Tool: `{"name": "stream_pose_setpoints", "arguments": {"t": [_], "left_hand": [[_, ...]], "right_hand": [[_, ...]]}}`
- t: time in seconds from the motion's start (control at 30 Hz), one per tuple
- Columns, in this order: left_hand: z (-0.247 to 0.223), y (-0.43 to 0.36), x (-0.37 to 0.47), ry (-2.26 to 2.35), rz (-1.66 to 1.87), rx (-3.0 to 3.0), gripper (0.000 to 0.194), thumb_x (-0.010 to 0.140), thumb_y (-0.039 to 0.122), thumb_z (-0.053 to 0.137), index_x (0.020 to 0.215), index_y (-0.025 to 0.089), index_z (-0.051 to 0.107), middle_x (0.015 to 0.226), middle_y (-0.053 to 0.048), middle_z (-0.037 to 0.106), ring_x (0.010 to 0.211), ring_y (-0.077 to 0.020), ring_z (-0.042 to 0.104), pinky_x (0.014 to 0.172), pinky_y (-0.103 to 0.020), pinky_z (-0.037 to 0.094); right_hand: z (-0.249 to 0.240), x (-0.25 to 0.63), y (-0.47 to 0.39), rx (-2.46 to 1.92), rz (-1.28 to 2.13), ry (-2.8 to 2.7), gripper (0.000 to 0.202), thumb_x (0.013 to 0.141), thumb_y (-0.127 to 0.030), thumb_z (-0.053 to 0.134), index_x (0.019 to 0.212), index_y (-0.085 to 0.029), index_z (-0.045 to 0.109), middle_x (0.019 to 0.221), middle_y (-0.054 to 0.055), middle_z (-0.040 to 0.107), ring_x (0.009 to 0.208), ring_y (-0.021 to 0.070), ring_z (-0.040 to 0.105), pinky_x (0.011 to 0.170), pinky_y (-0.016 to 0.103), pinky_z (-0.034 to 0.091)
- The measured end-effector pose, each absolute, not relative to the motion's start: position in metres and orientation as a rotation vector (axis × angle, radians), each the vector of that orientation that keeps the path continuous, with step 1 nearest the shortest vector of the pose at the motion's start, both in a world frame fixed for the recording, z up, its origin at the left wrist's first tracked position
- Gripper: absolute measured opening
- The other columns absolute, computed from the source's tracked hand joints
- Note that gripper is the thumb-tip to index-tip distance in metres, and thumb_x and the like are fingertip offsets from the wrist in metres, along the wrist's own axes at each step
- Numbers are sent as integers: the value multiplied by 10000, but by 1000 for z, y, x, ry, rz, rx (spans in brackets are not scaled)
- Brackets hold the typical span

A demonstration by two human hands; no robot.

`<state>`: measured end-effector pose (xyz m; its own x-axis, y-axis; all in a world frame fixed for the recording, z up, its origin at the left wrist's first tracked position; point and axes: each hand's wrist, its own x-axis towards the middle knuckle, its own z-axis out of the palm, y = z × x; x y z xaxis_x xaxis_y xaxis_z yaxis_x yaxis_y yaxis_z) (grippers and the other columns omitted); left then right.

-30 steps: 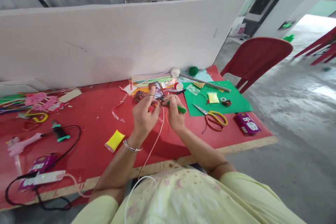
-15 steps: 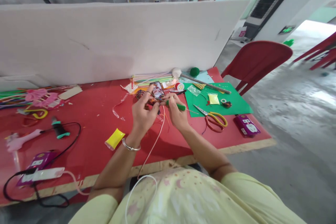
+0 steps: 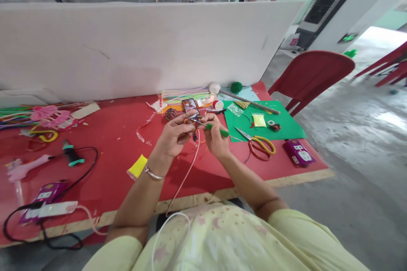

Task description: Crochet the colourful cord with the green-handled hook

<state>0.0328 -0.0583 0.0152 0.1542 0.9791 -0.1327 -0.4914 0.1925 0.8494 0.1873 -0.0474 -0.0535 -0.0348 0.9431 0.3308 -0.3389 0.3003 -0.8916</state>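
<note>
My right hand [image 3: 216,139] is closed around the green handle of a crochet hook [image 3: 219,131], its thin metal shaft pointing left. My left hand [image 3: 173,137] pinches a small piece of multicoloured yarn work [image 3: 190,122], partly hidden by the fingers. The hook's tip meets this piece. A ball of dark multicoloured yarn [image 3: 171,114] lies just beyond my left hand. Behind both hands a phone [image 3: 190,105] stands with its screen lit. A pink cable [image 3: 187,173] runs from near the phone down over the table's front edge.
On the red table [image 3: 108,135], scissors [image 3: 259,145] lie right, by a green sheet [image 3: 286,116] with a yellow packet [image 3: 259,120]. A purple box [image 3: 298,153] sits at the right edge. Another yellow packet [image 3: 137,167], a glue gun [image 3: 30,168] and cords are left. A white board [image 3: 143,46] stands behind.
My left hand has turned and its fingers have lifted, raising the yarn piece a little. My right hand with the crochet hook has shifted slightly, tilting the handle.
</note>
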Motion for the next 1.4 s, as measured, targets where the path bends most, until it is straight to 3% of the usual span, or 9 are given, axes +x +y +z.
{"name": "stream_pose_setpoints", "arguments": {"t": [0.27,0.5,0.6,0.7,0.8,0.9,1.0,1.23,1.4], "left_hand": [[14,-56,35,822,1376,875,466,544,132,856,1004,196,819,834,3,706,455,-4,398,376,-164,204],[16,-57,34,877,1390,985,478,523,147,926,988,189,824,698,32,657,508,-26,462,438,-151,309],[17,-60,35,882,1396,994,476,538,156,935,998,197,823,697,34,653,529,-36,495,454,-146,342],[19,-63,32,867,1310,940,489,560,167,938,1033,199,819,715,37,646,495,-16,456,421,-131,297],[23,-66,29,852,1235,898,537,567,174,945,1087,198,812,715,45,638,450,7,378,385,-127,233],[27,-66,28,857,1227,896,586,548,162,950,1116,187,805,703,47,640,447,5,383,384,-129,248],[31,-66,29,879,1221,900,600,543,152,942,1126,166,798,681,47,632,444,-5,412,381,-131,250],[36,-67,37,881,1180,869,637,551,147,905,1175,142,774,623,67,590,416,-12,413,373,-135,231],[31,-64,37,788,1070,764,613,557,151,883,1161,153,779,597,75,547,430,-15,388,353,-123,178]], "right_hand": [[-50,201,-50,-582,1129,-1335,495,959,-687,563,910,-246,783,1091,92,707,1087,241,694,1001,434,580],[-48,209,-51,-505,1076,-1430,443,989,-618,566,1009,-225,769,1067,99,705,998,225,710,863,397,642],[-49,209,-51,-473,999,-1444,448,983,-617,576,1002,-214,771,1083,107,688,874,203,717,732,375,666],[-46,212,-51,-449,789,-1550,450,978,-614,582,1012,-211,779,1084,118,705,829,202,727,676,361,662],[-40,218,-46,-371,475,-1703,396,992,-562,589,1096,-227,773,1098,127,754,973,241,754,806,388,665],[-34,227,-38,-268,220,-1811,360,990,-484,635,1217,-221,727,1127,136,778,1027,248,761,873,404,654],[-27,235,-31,-196,40,-1889,385,975,-450,676,1280,-216,677,1123,136,784,996,245,770,826,406,653],[-16,247,-35,-287,-185,-2015,246,992,-369,682,1177,-209,710,1099,109,789,961,228,772,775,389,662],[-15,248,-35,-247,-268,-1947,274,1002,-375,659,1197,-191,715,1063,112,800,938,223,762,753,375,666]]}}
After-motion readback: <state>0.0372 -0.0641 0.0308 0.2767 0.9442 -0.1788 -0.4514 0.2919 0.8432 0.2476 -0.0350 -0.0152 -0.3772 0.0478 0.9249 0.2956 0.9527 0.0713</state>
